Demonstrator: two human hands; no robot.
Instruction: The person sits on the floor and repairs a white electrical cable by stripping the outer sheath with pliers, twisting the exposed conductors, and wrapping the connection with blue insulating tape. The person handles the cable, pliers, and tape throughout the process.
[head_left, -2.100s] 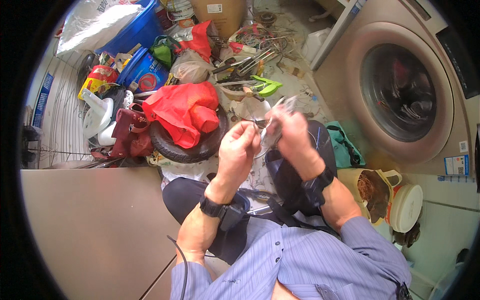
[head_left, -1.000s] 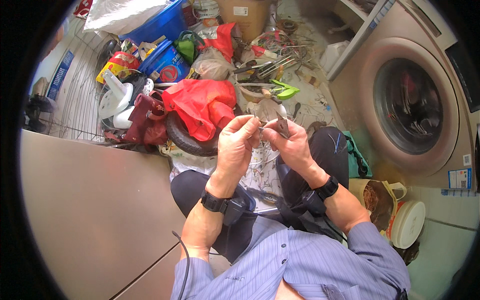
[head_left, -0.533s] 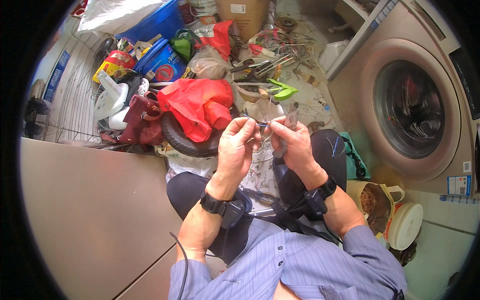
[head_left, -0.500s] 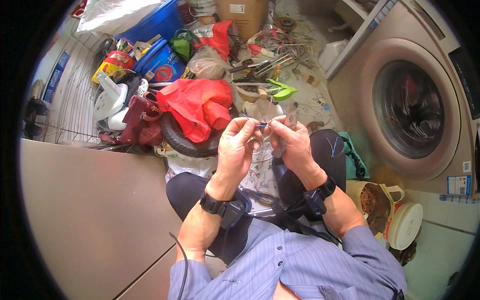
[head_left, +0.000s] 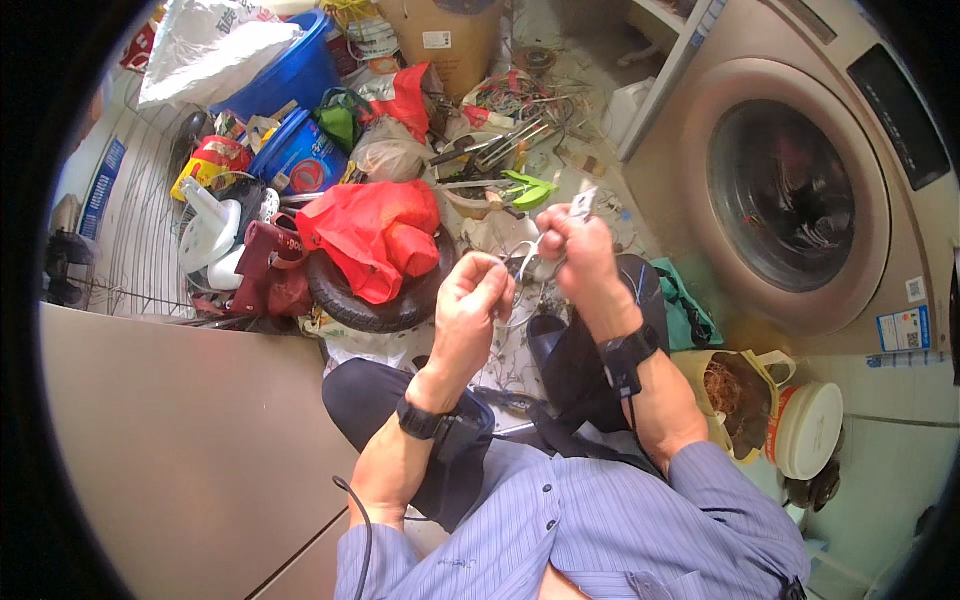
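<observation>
My left hand (head_left: 470, 300) is closed, pinching a thin wire (head_left: 506, 266) between thumb and fingers. Up and to its right, my right hand (head_left: 580, 250) grips a grey metal tool (head_left: 583, 203), perhaps pliers, whose shape is partly hidden by the fingers; pale wire (head_left: 527, 249) runs between the two hands and dangles below them. Both hands are above my dark-trousered knees (head_left: 360, 385). Just behind, a red cloth (head_left: 365, 225) lies over a black tyre (head_left: 370, 315), and a bright green plastic piece (head_left: 530, 190) rests among tools.
A washing machine (head_left: 690, 150) stands right, with a beige bag (head_left: 720, 395) and lidded white bucket (head_left: 808, 430) below it. Blue tubs (head_left: 250, 85), bags, a cardboard box (head_left: 420, 45) and tangled wire (head_left: 495, 95) pile up at the back. A beige panel (head_left: 190, 440) fills the lower left.
My right hand has moved up from beside my left hand, widening the gap between them, with the metal tool raised in it. My left hand has dropped slightly.
</observation>
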